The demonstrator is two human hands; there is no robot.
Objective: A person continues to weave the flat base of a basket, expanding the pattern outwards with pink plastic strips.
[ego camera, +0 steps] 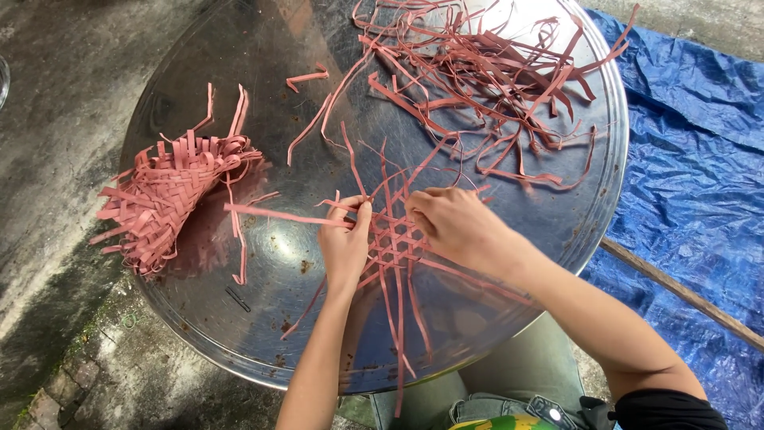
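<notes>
- At the far left of the picture is grey, wet-looking ground (48, 159) with a few bricks (56, 398) at the bottom left.
- A big round shiny metal tray (239, 318) fills the middle. It bears everything else.
- On the left part of the tray lies a finished woven piece (163, 199) made of pink strips. It is bunched up, and loose ends stick out all round it.
- Just right of it, one long pink strip (270, 215) runs across the tray to the left hand (346, 243).
- The left hand is closed on that strip, with the thumb and fingers pinching its end at the edge of the weave.
- In the lower middle is the small flat weave (391, 243) that both hands work on. It has little six-sided holes, and long strips fan out from it up and down.
- The right hand (458, 227) lies on top of the weave with its fingers curled down, pressing it flat. I cannot tell if it also pinches a strip.
- To do this well, I think the pressing hand should keep the weave flat so it does not slip, while the other slides the strip over one and under the next, then snugs it up so the holes stay even.
- At the top right of the tray sits a messy heap of loose strips (493, 80).
- At the far right is a blue plastic sheet (692, 183) with a wooden stick (684, 295) across it.
</notes>
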